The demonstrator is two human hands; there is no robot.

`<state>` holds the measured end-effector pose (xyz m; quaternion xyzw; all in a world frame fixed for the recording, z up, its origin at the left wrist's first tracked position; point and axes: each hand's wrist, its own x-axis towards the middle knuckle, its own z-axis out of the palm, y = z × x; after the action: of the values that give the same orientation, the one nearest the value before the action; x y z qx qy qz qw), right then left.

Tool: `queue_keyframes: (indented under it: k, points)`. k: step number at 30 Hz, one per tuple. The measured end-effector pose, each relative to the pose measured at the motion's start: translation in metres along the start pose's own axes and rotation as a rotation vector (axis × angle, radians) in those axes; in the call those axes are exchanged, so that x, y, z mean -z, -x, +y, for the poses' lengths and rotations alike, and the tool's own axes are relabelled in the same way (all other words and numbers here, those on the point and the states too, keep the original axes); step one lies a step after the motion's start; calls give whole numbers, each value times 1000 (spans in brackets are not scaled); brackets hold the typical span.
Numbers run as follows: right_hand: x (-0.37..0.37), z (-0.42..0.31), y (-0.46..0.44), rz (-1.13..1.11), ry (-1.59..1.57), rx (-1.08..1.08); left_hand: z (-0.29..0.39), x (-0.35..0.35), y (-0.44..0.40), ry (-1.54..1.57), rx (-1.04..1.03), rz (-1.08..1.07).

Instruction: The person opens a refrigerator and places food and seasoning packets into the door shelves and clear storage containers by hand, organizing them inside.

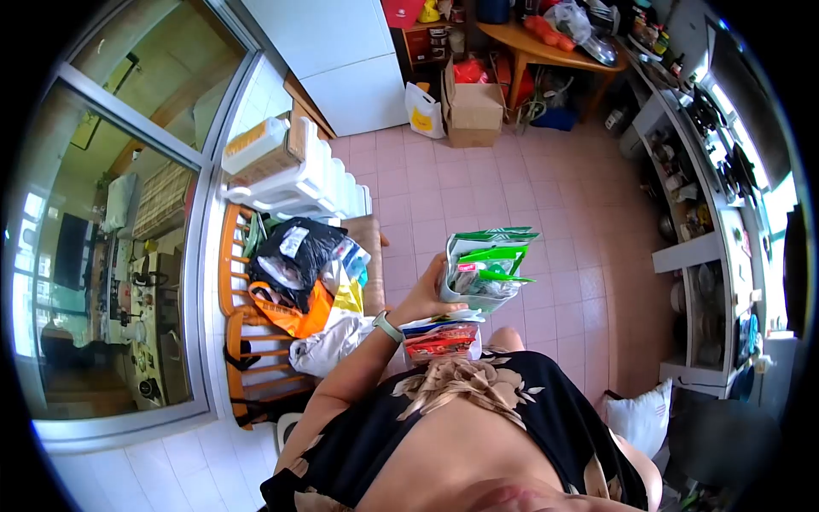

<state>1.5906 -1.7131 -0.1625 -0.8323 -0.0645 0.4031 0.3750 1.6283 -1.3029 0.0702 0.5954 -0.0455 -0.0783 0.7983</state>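
My left hand (429, 294), with a pale band on its wrist, is wrapped round the side of a white open-topped bin (482, 300). Several green and white packets (490, 252) stand upright in that bin. Nearer my body, below the hand, is a second container holding red packets (439, 341); what supports it is hidden. My right hand is out of sight.
A wooden bench (243, 358) on the left bears a black plastic bag (299, 256), an orange bag (299, 311) and white storage boxes (316, 183). Ahead stand a cardboard box (473, 115) and a wooden table (533, 43). Open shelves (704, 299) line the right side.
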Motion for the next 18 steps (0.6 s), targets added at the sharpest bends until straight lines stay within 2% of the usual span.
queue_keyframes:
  k: [4, 7, 9, 12, 15, 18]
  points:
    - [39, -19, -54, -63, 109, -66, 14, 50, -59, -46, 43, 46]
    - [90, -40, -126, -98, 214, -51, 32, 99, -122, -68, -53, 87]
    - [131, -63, -186, -126, 314, 3, 25, 131, -153, -66, -91, 158]
    - [194, -112, -280, -124, 523, 169, 51, 171, -192, -61, -101, 268]
    - [246, -217, -398, -26, 710, 467, 68, 210, -217, -89, -144, 391]
    - [268, -403, -502, 68, 826, 669, 60, 266, -223, -116, -145, 525]
